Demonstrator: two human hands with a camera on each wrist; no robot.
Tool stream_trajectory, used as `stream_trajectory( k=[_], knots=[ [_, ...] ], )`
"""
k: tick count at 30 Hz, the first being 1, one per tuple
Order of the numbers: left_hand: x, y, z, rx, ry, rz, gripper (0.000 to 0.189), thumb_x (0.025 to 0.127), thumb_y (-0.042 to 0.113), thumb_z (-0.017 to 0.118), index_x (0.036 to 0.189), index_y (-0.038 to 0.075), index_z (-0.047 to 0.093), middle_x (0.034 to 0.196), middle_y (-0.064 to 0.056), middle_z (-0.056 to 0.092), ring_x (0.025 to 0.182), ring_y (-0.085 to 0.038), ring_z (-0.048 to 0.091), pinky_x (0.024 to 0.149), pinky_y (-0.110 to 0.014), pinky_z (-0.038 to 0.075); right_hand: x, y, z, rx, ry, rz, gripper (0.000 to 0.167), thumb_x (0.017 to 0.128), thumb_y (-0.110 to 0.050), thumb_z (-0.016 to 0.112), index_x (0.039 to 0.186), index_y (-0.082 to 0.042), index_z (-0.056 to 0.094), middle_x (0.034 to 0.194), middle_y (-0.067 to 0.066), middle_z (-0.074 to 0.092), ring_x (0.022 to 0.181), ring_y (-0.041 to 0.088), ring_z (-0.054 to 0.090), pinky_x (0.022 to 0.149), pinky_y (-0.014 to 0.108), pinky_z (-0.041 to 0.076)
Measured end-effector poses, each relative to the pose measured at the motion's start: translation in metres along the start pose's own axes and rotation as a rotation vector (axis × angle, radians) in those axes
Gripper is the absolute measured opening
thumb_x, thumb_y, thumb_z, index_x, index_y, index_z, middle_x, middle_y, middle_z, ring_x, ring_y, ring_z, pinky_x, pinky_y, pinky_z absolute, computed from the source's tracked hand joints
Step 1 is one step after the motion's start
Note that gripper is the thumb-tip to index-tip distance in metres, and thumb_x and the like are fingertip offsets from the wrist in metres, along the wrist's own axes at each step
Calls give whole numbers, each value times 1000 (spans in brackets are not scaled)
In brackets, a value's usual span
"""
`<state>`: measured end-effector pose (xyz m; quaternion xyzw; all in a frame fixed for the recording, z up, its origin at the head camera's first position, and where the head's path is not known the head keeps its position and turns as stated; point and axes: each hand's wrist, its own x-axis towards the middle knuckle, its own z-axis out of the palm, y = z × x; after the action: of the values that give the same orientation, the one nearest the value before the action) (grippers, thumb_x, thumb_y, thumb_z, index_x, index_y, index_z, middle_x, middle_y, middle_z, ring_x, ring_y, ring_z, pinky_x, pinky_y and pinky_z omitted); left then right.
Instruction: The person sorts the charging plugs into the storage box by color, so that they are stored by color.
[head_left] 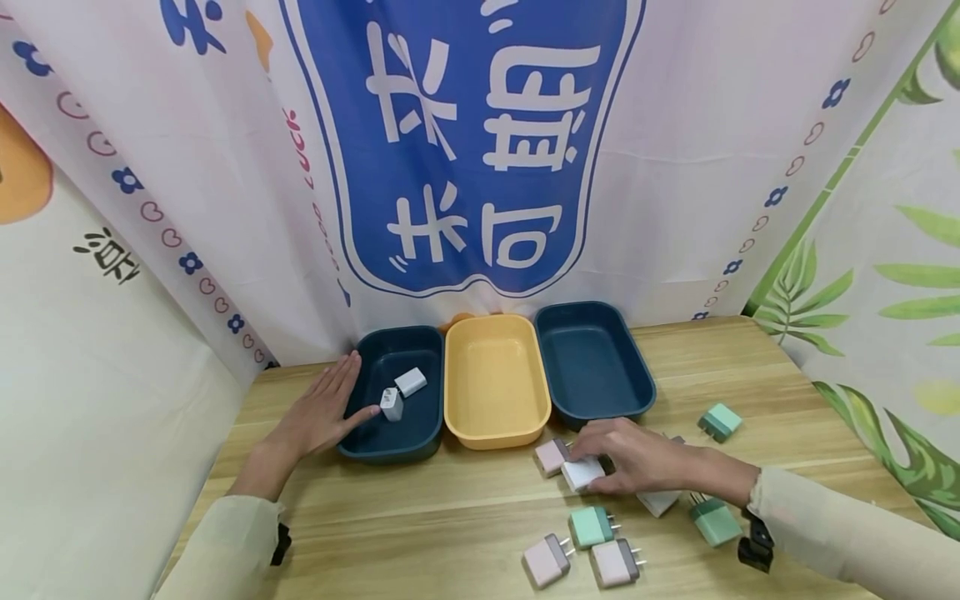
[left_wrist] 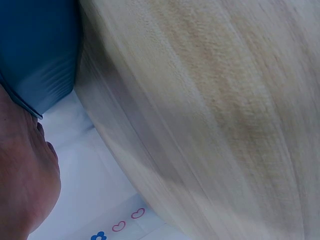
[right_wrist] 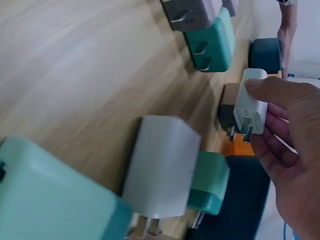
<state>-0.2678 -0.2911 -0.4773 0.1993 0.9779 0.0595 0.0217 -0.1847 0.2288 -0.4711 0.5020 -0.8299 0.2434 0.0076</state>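
Note:
My right hand [head_left: 637, 457] pinches a white plug charger [head_left: 582, 475] between thumb and fingers, over the wooden table. In the right wrist view the metal prongs of this white charger [right_wrist: 252, 105] point away from the thumb tip. Just behind it sits a pink charger with a grey-brown end [head_left: 551, 457]. My left hand [head_left: 318, 417] lies with straight fingers along the left rim of a dark blue tray [head_left: 390, 455], thumb reaching over its inside. Two white chargers lie in that tray, one lying flat [head_left: 412, 381] and one standing [head_left: 391, 405].
A yellow tray [head_left: 498, 440] stands in the middle, with a second dark blue tray [head_left: 645, 392] to its right. Nearer me lie a green charger [head_left: 589, 527] and two pink ones. Under my right wrist are a whitish charger [head_left: 660, 502] and a larger green charger [head_left: 716, 522]; another green charger [head_left: 721, 422] lies farther right.

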Motion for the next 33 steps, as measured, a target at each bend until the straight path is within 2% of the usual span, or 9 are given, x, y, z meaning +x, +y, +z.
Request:
stream_trajectory(
  k=[9,18,23,28,33],
  knots=[
    [0,0,1,3,1,0,103,105,69,46,169,-1,6,177,-22,7,162,-43,11,131,-60,11,10,-8,-8,15,10,-21,40,83,-17,92,119,-9,78,116,0,76,107,13,71,89,30,62],
    [0,0,0,10,1,2,103,105,68,45,168,-2,7,177,-23,7,162,-43,12,131,-60,11,25,-10,-11,-8,58,-131,41,82,-14,93,120,-9,77,116,1,76,106,14,71,89,30,62],
    [0,0,0,12,1,4,103,105,69,45,168,-2,7,177,-23,7,162,-43,12,131,-60,11,36,-11,-12,4,74,-160,43,82,-14,92,121,-9,76,119,1,76,109,14,71,91,30,61],
    [0,-1,1,15,7,7,103,104,69,45,168,-2,8,177,-22,7,162,-43,12,131,-60,11,46,-12,-11,7,89,-165,40,84,-18,92,120,-10,77,116,-1,77,108,13,71,91,29,61],
    [-1,-2,1,17,6,5,103,104,69,45,168,-2,8,177,-22,7,162,-43,12,131,-60,12,55,-13,-10,57,94,-140,38,83,-17,92,118,-10,78,115,0,77,108,14,71,92,30,61]
  ],
)
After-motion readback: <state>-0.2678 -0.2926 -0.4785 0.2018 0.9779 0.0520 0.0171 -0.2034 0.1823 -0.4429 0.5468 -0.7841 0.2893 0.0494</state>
